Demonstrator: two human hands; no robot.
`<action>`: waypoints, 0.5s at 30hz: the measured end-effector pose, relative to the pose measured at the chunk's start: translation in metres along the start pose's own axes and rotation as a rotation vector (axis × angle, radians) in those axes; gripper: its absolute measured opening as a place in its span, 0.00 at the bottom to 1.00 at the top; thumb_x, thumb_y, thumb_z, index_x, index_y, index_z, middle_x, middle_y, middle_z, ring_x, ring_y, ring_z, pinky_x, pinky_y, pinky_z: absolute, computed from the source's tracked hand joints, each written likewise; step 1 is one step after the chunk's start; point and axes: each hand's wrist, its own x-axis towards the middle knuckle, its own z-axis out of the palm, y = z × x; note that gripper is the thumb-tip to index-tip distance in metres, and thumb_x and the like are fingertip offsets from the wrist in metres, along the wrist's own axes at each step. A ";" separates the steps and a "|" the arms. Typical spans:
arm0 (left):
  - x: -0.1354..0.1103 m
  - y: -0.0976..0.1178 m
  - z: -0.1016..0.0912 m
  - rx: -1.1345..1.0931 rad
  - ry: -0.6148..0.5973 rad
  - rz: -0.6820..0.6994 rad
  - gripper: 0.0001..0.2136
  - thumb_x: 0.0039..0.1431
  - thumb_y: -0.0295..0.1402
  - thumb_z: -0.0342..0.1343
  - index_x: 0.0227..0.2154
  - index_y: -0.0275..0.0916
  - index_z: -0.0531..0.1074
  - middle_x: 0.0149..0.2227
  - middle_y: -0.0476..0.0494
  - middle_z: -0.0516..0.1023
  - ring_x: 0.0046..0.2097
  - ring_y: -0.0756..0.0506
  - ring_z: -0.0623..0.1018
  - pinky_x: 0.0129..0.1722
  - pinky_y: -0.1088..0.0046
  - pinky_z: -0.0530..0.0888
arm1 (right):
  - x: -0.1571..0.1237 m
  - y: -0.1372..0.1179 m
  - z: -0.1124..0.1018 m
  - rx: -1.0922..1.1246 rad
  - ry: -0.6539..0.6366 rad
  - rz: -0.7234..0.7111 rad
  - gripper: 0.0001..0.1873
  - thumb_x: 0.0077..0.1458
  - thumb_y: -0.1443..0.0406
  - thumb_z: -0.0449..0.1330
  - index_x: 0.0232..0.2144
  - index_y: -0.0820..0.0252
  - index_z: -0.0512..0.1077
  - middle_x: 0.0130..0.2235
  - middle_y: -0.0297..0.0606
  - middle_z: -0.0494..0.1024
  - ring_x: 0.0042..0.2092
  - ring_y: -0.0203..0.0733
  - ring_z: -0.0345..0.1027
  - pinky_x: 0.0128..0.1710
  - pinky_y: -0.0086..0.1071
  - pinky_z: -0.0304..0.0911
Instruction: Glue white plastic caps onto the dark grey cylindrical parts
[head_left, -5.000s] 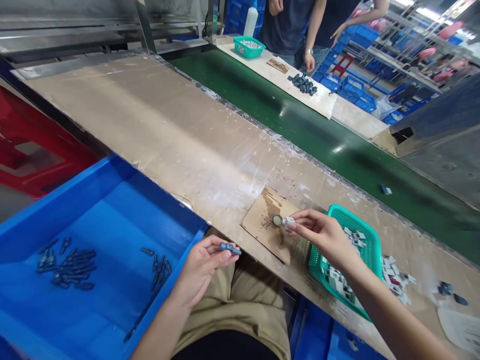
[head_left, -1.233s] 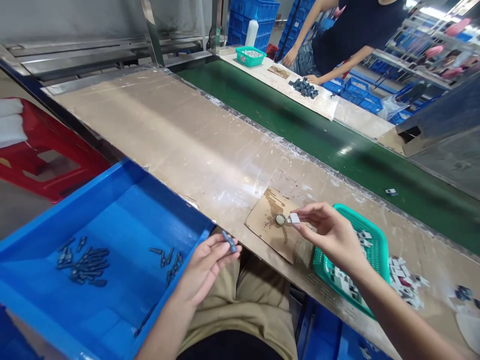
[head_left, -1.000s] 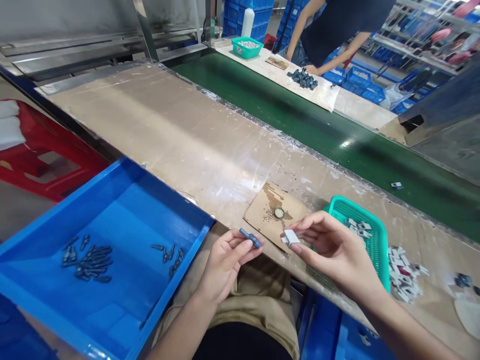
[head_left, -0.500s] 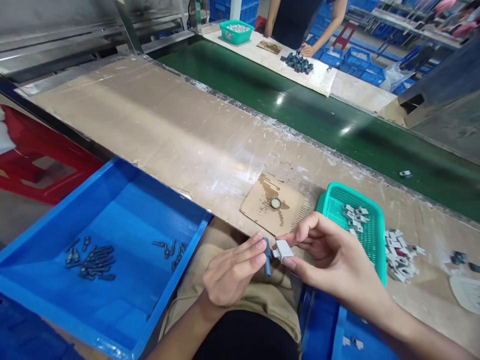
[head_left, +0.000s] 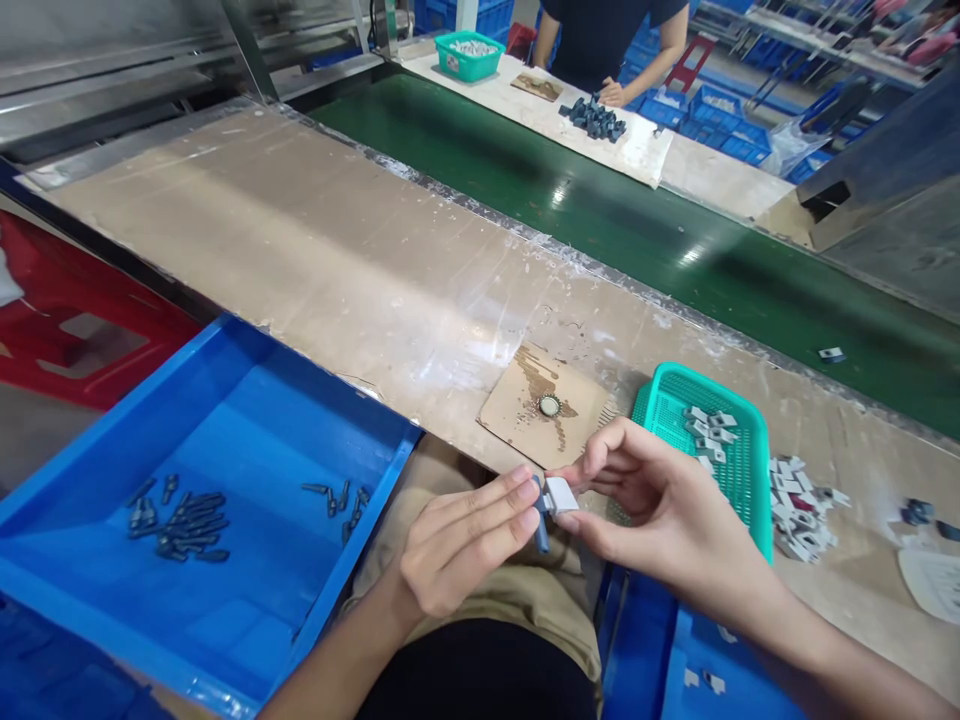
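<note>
My left hand is closed on a dark blue-grey plastic peg, its lower end sticking out below the fingers. Between thumb and fingertips, my right hand pinches a small white plastic block. Block and peg meet in front of my lap; the fingers hide how far one sits in the other. Just beyond them lies a stained piece of cardboard with a bottle cap on it. Right of my right hand stands a green basket holding several white pieces.
A blue bin with dark pegs is at left. White pieces lie beside the basket. Across the green conveyor belt, which carries a small part, a person stands by a dark pile.
The white block has moved slightly left and now sits against the peg, where a gap showed before. The small part on the belt has shifted right.
</note>
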 end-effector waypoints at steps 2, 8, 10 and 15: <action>0.003 0.000 -0.004 0.022 -0.041 0.039 0.16 0.50 0.15 0.56 0.45 0.24 0.69 0.46 0.32 0.76 0.52 0.41 0.73 0.47 0.67 0.77 | 0.000 -0.001 0.000 0.027 -0.007 0.019 0.15 0.47 0.68 0.65 0.30 0.55 0.59 0.33 0.36 0.77 0.37 0.40 0.73 0.37 0.32 0.71; 0.001 0.002 0.001 0.012 -0.013 0.014 0.19 0.50 0.17 0.58 0.47 0.26 0.67 0.48 0.34 0.75 0.52 0.41 0.73 0.46 0.67 0.78 | 0.000 -0.001 0.000 0.001 -0.013 0.021 0.16 0.48 0.70 0.64 0.31 0.55 0.58 0.35 0.37 0.76 0.38 0.40 0.72 0.37 0.32 0.71; 0.002 0.004 0.004 0.005 -0.017 -0.009 0.19 0.50 0.17 0.59 0.47 0.27 0.68 0.47 0.35 0.75 0.51 0.42 0.73 0.46 0.68 0.78 | 0.001 -0.001 -0.002 -0.035 -0.013 0.020 0.16 0.47 0.70 0.64 0.31 0.55 0.59 0.34 0.36 0.76 0.37 0.40 0.72 0.36 0.32 0.71; 0.002 -0.002 0.007 -0.048 -0.001 0.015 0.17 0.49 0.15 0.58 0.44 0.24 0.70 0.46 0.33 0.76 0.51 0.41 0.73 0.47 0.69 0.77 | 0.004 -0.003 -0.002 0.005 -0.039 0.059 0.16 0.46 0.67 0.65 0.29 0.55 0.59 0.33 0.37 0.76 0.35 0.39 0.72 0.35 0.32 0.72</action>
